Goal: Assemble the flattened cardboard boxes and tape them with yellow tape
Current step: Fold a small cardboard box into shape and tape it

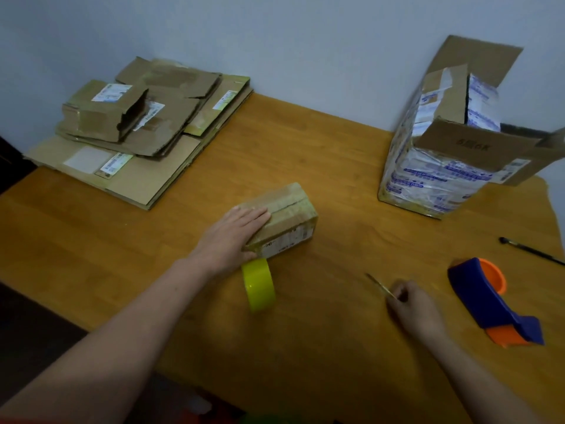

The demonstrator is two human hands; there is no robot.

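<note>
Left hand [232, 237] lies flat, fingers straight and together, palm down on the top of the small closed brown cardboard box [284, 220]; fingertips reach along the top beside its centre seam, thumb side down at the box's near end. Box sits mid-counter, long axis angled away to the right, white printed label on the near side face. Roll of yellow tape [259, 284] stands on edge on the wooden counter [336, 166], just beside the left wrist and close to the box's near corner; whether it touches the box, can't tell. Right hand [412, 304] is low over the counter on the right, fingers curled, pinching a thin pointed tool [377, 284] whose tip sticks out toward the upper left; blurred, so the kind of tool can't be told. Blue and orange tape dispenser [489, 298] lies on the counter just right of the right hand, not touched. Black pen [532, 250] lies near the right edge, beyond the dispenser. Stack of flattened brown cardboard boxes [137, 127] sits at the far left corner against the pale wall, several with white labels, the top one partly popped open. Tall open cardboard box [443, 154], sides wrapped in blue-printed tape, stands upright at far right, flaps up and out, well apart from both hands.
</note>
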